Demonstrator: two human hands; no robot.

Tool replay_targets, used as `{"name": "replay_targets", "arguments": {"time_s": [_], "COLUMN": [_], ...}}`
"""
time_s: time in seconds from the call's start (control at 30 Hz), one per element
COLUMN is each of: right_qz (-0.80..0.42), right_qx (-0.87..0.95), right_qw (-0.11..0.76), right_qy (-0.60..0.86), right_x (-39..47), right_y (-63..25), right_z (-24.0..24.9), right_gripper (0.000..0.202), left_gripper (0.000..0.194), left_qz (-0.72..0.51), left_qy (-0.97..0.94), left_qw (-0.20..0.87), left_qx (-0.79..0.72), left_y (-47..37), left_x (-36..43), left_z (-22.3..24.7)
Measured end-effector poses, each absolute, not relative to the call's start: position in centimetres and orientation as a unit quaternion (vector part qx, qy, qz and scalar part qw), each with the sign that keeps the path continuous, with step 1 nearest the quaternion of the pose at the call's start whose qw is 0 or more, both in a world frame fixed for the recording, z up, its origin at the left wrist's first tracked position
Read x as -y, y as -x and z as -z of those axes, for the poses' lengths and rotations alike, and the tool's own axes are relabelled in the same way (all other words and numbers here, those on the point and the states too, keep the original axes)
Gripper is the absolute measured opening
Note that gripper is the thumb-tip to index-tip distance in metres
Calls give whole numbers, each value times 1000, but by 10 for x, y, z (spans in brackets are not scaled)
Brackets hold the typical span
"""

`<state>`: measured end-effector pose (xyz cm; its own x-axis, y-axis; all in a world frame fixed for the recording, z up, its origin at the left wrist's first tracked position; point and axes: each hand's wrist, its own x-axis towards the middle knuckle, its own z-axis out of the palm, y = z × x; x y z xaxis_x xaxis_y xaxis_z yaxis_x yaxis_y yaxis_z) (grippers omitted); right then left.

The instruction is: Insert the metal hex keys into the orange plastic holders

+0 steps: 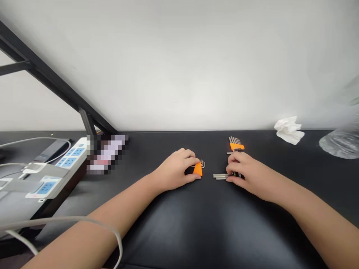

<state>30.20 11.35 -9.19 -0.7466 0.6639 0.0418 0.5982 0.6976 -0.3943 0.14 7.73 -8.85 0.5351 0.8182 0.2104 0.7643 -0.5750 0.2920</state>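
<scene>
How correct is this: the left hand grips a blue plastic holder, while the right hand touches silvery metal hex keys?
Only the colour is wrong: the head view shows the left hand gripping an orange plastic holder. The rest stands.

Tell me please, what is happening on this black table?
A person is handling small bent metal keys at the table. The left hand holds an orange holder with thin keys in it. The right hand has its thumb and fingers on a few loose metal keys, which lie outside that holder. Just beyond the right hand is a second orange holder, also with keys in it.
</scene>
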Motion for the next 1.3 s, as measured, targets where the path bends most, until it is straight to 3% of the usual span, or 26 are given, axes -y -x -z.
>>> {"name": "replay_targets", "arguments": {"time_s": [0.3, 0.4, 0.57, 0.77, 1.07, 1.3], "right_qz": [-192, -204, -207, -166, -122, -133], "right_qx": [928, 930, 934, 928, 943, 969], "right_qw": [116, 107, 115, 196, 146, 88], "right_qy": [297, 287, 268, 270, 272, 186], "right_x": [-102, -95, -88, -104, -122, -142], "right_y": [-297, -292, -284, -264, -241, -229], "right_z": [90, 86, 85, 99, 100, 84], "right_gripper": [7, 13, 10, 30, 23, 18], "left_gripper": [42, 46, 38, 39, 40, 35], "left_qz": [-173, -187, -176, -172, -166, -172], "left_qy": [-860, -847, -822, -813, -800, -814], "left_qw": [101, 119, 147, 168, 178, 188], "left_qx": [-469, -484, -521, -530, -548, -522], "left_y": [-3, -4, -12, -20, -22, -10], "left_x": [-75, -75, -73, -69, -70, -73], "left_z": [87, 88, 87, 86, 88, 85]}}
